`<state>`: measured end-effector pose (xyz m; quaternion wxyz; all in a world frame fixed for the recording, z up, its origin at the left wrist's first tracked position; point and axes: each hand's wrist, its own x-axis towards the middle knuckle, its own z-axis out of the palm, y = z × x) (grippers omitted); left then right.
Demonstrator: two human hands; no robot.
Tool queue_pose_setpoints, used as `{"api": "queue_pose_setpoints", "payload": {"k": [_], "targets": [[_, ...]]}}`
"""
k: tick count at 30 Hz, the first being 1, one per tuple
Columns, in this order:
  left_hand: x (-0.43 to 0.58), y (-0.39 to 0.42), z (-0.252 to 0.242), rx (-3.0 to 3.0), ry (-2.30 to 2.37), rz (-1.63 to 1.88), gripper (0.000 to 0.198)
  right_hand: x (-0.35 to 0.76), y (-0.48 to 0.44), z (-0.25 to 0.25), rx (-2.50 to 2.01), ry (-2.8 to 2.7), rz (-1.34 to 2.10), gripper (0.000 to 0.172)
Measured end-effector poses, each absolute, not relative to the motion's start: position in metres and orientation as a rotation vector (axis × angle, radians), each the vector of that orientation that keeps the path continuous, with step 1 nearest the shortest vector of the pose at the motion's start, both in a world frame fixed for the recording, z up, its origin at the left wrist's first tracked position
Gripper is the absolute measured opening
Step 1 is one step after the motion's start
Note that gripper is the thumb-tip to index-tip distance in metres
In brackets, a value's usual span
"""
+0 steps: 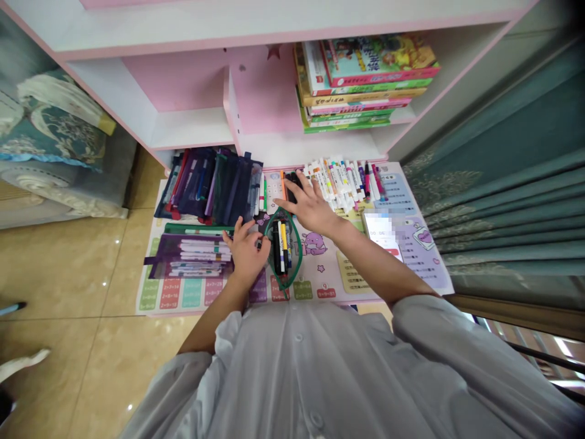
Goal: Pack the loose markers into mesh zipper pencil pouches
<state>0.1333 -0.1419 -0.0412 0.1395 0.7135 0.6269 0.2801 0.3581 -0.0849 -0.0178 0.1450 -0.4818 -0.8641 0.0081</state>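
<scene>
A mesh zip pouch [299, 268] with a green edge lies with its mouth spread wide, and several black, white and yellow markers [282, 247] show inside. At its left rim, my left hand [248, 251] has thumb and forefinger closed on the edge, the other fingers raised. Beyond the pouch, my right hand [313, 210] reaches over a small group of black pens [292, 186], fingers spread and fingertips touching them. An orange pen [282, 182] lies beside these. To the right of them is a pile of white markers [336, 183] with coloured labels.
Filled dark mesh pouches [212, 186] are piled at the back left. A purple pouch [192, 256] of white markers lies in front. A phone [384, 235] rests at the right on the printed desk mat [326, 292]. Books [365, 85] are stacked in the pink-white shelf [192, 128].
</scene>
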Motion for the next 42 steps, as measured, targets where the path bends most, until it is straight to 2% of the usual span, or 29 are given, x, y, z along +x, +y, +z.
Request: {"api": "queue_pose_setpoints", "payload": {"k": [8, 16, 20, 38, 42], "targets": [[0.131, -0.142, -0.040, 2.083, 1.790, 0.805, 0.009, 0.348, -0.081, -0.013, -1.237, -2.568, 0.018, 0.055], [0.133, -0.144, -0.036, 2.116, 1.759, 0.792, 0.010, 0.352, -0.081, -0.008, -1.167, -2.612, 0.054, 0.021], [0.133, -0.146, -0.032, 2.119, 1.743, 0.756, 0.013, 0.358, -0.084, -0.009, -1.121, -2.609, 0.102, 0.010], [0.111, -0.163, 0.009, 2.231, 1.516, 0.459, 0.020, 0.420, -0.149, -0.024, -1.387, -2.229, 0.067, 0.012], [0.108, -0.166, 0.002, 2.398, 1.434, 0.359, 0.042, 0.436, -0.165, -0.032, -1.473, -2.099, 0.059, 0.014]]}}
